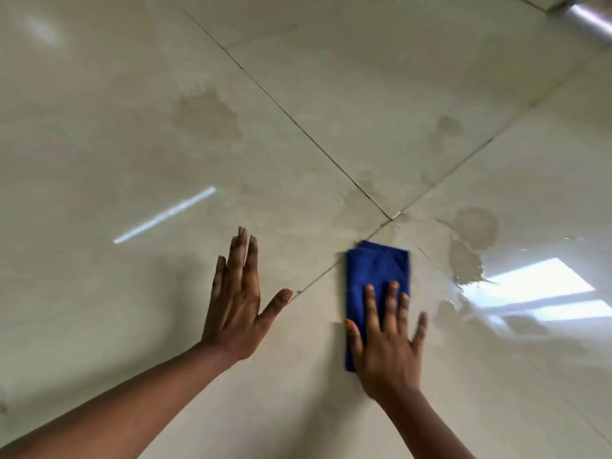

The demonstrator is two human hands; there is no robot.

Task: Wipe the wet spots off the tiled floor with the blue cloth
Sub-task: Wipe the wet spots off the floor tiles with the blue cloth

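Observation:
A folded blue cloth (376,276) lies flat on the glossy beige tiled floor (99,144), just below the spot where four tiles meet. My right hand (385,339) presses down on the cloth's near half with fingers spread. My left hand (236,299) is flat and empty to the left of the cloth, fingers apart, over bare tile. Wet patches show on the tiles: a large one (207,115) at upper left, one (445,130) at upper right, and a puddle (473,246) right of the cloth.
Dark grout lines (298,124) cross the floor diagonally. A shiny metal tube (589,18) stands at the top right corner. Window glare (530,286) reflects off the wet tile at right, and a thin light streak (165,215) at left.

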